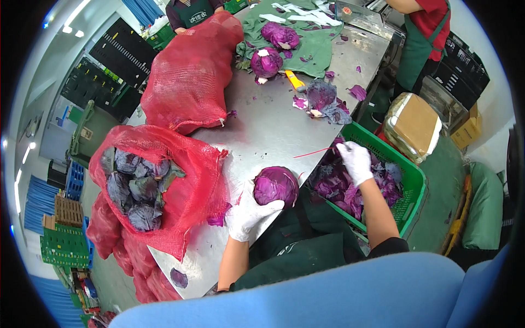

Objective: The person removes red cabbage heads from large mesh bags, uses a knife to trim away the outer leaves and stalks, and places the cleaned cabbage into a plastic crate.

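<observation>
My left hand, in a white glove, holds a peeled red cabbage head at the edge of the steel table. My right hand, also gloved, is over a green plastic crate filled with loose purple cabbage leaves. A thin red strand stretches from near its fingertips towards the table; what else the fingers hold is hidden. To the left, an opened red mesh sack shows several dark, unpeeled cabbages. A yellow-handled knife lies further back near trimmed heads.
A full red mesh sack lies on the table's far left. Cabbage heads and scraps rest around a green cloth. Two people in green aprons stand beyond the table. A wrapped bale is past the crate; more red sacks lie below left.
</observation>
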`<state>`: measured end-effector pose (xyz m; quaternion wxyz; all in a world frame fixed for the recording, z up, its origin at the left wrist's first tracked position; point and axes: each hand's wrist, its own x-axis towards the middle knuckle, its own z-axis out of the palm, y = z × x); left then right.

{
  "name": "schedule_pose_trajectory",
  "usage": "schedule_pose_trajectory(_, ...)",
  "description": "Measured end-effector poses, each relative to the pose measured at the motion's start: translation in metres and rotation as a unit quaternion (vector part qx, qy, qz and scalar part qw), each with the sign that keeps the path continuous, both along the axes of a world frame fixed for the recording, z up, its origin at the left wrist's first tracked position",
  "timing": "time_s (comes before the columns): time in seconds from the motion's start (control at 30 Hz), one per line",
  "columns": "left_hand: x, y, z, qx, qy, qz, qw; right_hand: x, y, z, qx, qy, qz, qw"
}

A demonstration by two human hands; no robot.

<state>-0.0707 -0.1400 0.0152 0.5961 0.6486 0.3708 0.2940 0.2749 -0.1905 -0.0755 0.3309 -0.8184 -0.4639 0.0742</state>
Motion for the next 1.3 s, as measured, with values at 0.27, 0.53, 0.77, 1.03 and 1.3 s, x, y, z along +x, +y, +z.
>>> schedule_pose_trajectory(0.27, 0.026, -0.014, 0.028, 0.43, 0.294, -0.053, 0.852, -0.071, -0.042, 0.014, 0.158, 0.208, 0.156, 0.953)
schedule_pose_trajectory(0.53, 0.052, -0.014, -0.003, 0.289, 0.171, -0.003, 0.942, -0.117, -0.042, 0.037, 0.016, 0.097, 0.196, 0.976)
schedule_pose_trajectory(0.77, 0.069, -0.04, 0.007, 0.382, 0.268, 0.078, 0.881, -0.121, -0.06, 0.072, -0.058, 0.135, 0.224, 0.964)
schedule_pose_trajectory(1.03, 0.084, -0.046, -0.022, 0.45, 0.264, 0.066, 0.851, -0.117, -0.066, 0.054, -0.068, 0.176, 0.203, 0.961)
schedule_pose_trajectory(1.3, 0.099, -0.051, -0.015, 0.53, 0.303, 0.109, 0.785, -0.085, -0.047, 0.044, -0.072, 0.242, 0.234, 0.939)
